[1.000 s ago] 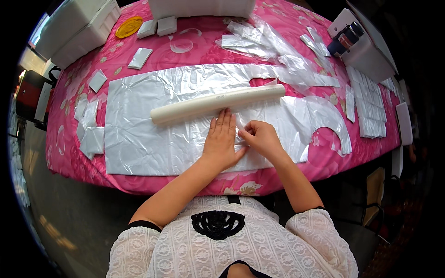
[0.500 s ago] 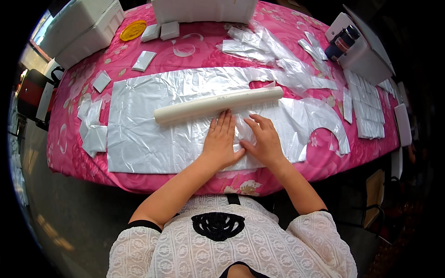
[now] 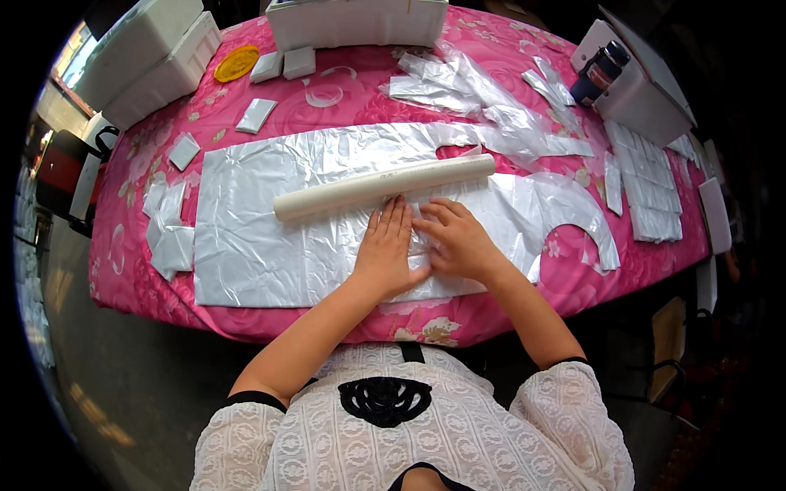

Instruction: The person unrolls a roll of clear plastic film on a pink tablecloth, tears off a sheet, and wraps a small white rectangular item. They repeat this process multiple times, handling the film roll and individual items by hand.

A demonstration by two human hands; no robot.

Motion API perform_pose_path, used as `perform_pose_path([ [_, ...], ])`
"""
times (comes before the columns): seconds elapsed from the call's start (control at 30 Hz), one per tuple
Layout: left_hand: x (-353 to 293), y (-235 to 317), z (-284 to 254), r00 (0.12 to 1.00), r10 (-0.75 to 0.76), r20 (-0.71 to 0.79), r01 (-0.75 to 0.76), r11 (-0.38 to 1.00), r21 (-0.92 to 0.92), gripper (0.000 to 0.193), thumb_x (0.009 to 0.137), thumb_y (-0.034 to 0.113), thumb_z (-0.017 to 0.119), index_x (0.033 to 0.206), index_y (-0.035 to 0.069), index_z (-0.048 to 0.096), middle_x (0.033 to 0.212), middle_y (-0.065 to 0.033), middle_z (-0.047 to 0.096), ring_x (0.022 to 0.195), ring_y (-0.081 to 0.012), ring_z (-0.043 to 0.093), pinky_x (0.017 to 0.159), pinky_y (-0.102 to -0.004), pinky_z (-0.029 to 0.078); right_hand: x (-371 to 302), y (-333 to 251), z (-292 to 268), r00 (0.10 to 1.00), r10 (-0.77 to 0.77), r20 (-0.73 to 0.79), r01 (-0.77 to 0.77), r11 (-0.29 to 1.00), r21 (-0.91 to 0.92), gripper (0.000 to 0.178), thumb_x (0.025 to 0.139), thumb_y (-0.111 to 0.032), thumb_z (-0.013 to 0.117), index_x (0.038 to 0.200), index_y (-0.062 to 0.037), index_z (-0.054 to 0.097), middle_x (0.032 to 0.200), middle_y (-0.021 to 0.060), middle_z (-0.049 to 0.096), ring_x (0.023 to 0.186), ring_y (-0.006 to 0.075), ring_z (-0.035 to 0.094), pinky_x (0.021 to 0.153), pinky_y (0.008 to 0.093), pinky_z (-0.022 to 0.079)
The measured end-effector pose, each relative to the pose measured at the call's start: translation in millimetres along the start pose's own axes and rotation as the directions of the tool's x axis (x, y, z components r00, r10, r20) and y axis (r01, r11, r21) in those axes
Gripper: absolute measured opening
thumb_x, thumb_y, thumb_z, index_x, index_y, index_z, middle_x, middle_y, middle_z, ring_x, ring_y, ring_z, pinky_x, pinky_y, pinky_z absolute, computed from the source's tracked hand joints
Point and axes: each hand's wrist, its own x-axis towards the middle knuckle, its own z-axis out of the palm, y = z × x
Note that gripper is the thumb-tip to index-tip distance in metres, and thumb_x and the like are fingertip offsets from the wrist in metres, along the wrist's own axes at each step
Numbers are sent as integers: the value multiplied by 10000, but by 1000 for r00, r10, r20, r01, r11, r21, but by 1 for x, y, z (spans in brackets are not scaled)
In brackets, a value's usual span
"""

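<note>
A large silvery plastic sheet (image 3: 246,245), wrinkled and cut into curved strips at its right end, lies spread before me. Across its middle rests a long off-white tube (image 3: 385,185), tilted a little up to the right. My left hand (image 3: 388,250) lies flat on the plastic, fingers stretched toward the tube, their tips just below or touching it. Close beside it, my right hand (image 3: 460,241) rests on the plastic with bent fingers, its fingertips near the left forefinger and its thumb near the left thumb. Neither hand grips the tube.
Small folded plastic packets (image 3: 173,245) lie at left, more packets (image 3: 299,63) at the back. Loose plastic (image 3: 458,82) is heaped behind the sheet. White foam boxes (image 3: 356,24), a yellow lid (image 3: 237,64), a dark bottle (image 3: 600,74) and stacked packets (image 3: 647,188) stand around the pink tablecloth (image 3: 139,278).
My right hand has shifted left and closer to my left hand, its fingers now by the left forefinger. The left hand and the tube stay nearly in place.
</note>
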Motion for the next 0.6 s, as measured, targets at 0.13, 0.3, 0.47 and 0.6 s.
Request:
perform_pose_path([
  [0.13, -1, 2, -5, 999, -11, 53, 11, 1000, 15, 951, 710, 532, 558, 1354, -83, 226, 1435, -237, 184, 1365, -302, 131, 1104, -427, 106, -3, 1, -4, 998, -16, -56, 15, 1000, -24, 425, 595, -84, 628, 1019, -75, 601, 1172, 145, 517, 1164, 321, 434, 972, 419, 371],
  [0.3, 0, 2, -2, 1000, -9, 25, 9, 1000, -19, 985, 707, 565, 572, 1352, -90, 220, 1430, -240, 193, 1362, -306, 138, 1104, -429, 107, 1, 4, 7, 992, -87, -95, 77, 991, -108, 406, 599, -61, 636, 1003, -89, 619, 1151, 98, 546, 1145, 306, 457, 957, 400, 396],
  [0.47, 0, 1, -1, 1000, -3, 15, 3, 1000, 5, 987, 707, 571, 570, 1351, -91, 223, 1425, -247, 202, 1358, -309, 150, 1103, -427, 109, 2, 4, 9, 994, -62, -91, 61, 998, -15, 382, 596, -62, 646, 977, -84, 624, 1126, 79, 563, 1127, 281, 476, 950, 393, 402],
  [0.6, 0, 1, -2, 1000, -11, 22, 11, 1000, 6, 982, 705, 571, 570, 1348, -91, 234, 1422, -252, 202, 1356, -312, 157, 1103, -427, 110, 2, 6, 10, 981, -159, -110, 152, 986, -63, 349, 597, -95, 674, 944, -86, 631, 1096, 66, 580, 1113, 255, 492, 954, 397, 397],
])
